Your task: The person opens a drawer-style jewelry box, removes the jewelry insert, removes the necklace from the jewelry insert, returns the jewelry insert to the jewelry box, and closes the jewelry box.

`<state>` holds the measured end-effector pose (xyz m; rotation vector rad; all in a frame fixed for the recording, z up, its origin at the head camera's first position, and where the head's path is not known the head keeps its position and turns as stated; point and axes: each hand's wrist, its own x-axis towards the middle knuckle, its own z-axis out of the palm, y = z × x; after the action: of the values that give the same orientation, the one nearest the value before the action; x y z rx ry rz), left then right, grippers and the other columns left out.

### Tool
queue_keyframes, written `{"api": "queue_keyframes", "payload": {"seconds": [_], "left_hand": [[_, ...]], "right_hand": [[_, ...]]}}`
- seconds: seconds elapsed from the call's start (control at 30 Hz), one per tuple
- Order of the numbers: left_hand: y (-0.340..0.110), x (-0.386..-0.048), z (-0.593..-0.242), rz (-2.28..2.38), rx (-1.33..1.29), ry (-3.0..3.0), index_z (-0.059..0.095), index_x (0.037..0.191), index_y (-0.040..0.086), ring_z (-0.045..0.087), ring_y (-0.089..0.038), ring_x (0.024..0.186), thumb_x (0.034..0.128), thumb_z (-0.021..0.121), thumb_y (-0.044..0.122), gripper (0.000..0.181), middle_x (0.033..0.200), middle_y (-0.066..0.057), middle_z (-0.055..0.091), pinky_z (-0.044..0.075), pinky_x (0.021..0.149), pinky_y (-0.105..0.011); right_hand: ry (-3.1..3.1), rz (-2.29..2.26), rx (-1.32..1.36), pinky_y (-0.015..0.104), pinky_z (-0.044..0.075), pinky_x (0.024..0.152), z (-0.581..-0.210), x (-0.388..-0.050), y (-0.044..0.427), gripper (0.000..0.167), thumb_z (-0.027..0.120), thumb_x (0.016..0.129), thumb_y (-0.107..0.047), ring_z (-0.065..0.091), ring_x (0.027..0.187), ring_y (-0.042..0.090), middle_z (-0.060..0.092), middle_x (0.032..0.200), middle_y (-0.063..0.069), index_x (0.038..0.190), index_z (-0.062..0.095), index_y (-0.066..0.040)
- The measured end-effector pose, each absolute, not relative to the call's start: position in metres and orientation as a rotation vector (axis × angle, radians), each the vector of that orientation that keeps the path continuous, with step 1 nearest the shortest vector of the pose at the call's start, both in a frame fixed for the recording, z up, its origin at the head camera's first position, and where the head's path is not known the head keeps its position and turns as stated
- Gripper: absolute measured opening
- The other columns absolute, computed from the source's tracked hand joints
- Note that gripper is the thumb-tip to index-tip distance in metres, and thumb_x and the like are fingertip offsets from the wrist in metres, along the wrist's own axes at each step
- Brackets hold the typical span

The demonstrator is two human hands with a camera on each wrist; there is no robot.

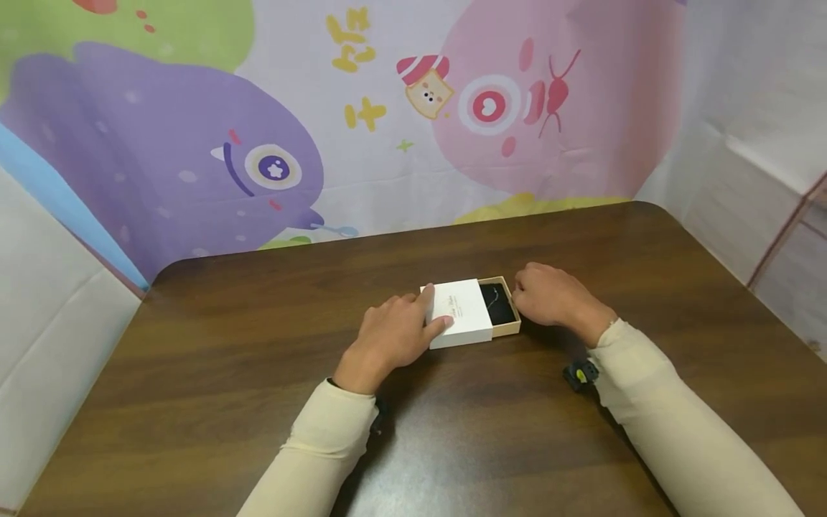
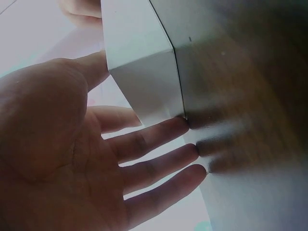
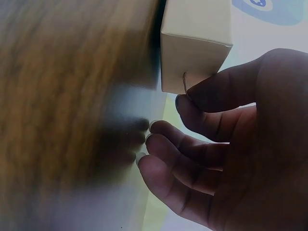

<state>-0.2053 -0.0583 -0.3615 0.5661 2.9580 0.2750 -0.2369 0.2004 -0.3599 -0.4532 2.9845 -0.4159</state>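
Observation:
A white box sleeve (image 1: 460, 310) with small gold lettering lies on the table, its tan inner drawer (image 1: 507, 329) partly out at the right. Black padding (image 1: 500, 307) in the drawer carries a thin silvery chain (image 1: 494, 296). My left hand (image 1: 395, 332) holds the sleeve's left end, the thumb over the top; in the left wrist view the other fingers (image 2: 154, 139) stretch out by the end face, tips near the tabletop. At the drawer's outer end my right hand (image 1: 550, 296) pinches a small thin pull tab (image 3: 186, 83) between thumb and forefinger, the remaining fingers loosely bent.
The brown wooden table (image 1: 258, 431) extends around the box on all sides. Behind it hangs a cartoon-printed backdrop (image 1: 388, 165), with pale panels at the left and right. A small dark device (image 1: 579, 375) is strapped at the right wrist.

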Motion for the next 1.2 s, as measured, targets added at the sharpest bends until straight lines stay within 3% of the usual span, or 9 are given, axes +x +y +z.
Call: {"api": "queue_keyframes", "payload": {"seconds": [0.63, 1.2], "left_hand": [[-0.0602, -0.2049, -0.3635, 0.259, 0.581, 2.970, 0.032, 0.158, 0.016, 0.058, -0.029, 0.122, 0.1005, 0.046, 0.060, 0.074, 0.145, -0.009, 0.054, 0.049, 0.087, -0.054], [-0.0591, -0.2044, -0.3624, 0.244, 0.583, 2.971, 0.032, 0.158, 0.015, 0.057, -0.030, 0.124, 0.1006, 0.046, 0.059, 0.074, 0.144, -0.010, 0.055, 0.049, 0.089, -0.054]], "right_hand": [[2.967, -0.419, -0.453, 0.047, 0.047, 0.078, -0.3603, -0.2396, 0.2006, 0.021, 0.049, 0.092, -0.013, 0.056, 0.084, 0.026, 0.061, 0.097, 0.012, 0.089, 0.067, -0.002], [2.984, -0.427, -0.482, 0.044, 0.046, 0.073, -0.3620, -0.2423, 0.2052, 0.022, 0.049, 0.092, -0.013, 0.054, 0.076, 0.024, 0.060, 0.084, 0.007, 0.077, 0.064, -0.007]]}}
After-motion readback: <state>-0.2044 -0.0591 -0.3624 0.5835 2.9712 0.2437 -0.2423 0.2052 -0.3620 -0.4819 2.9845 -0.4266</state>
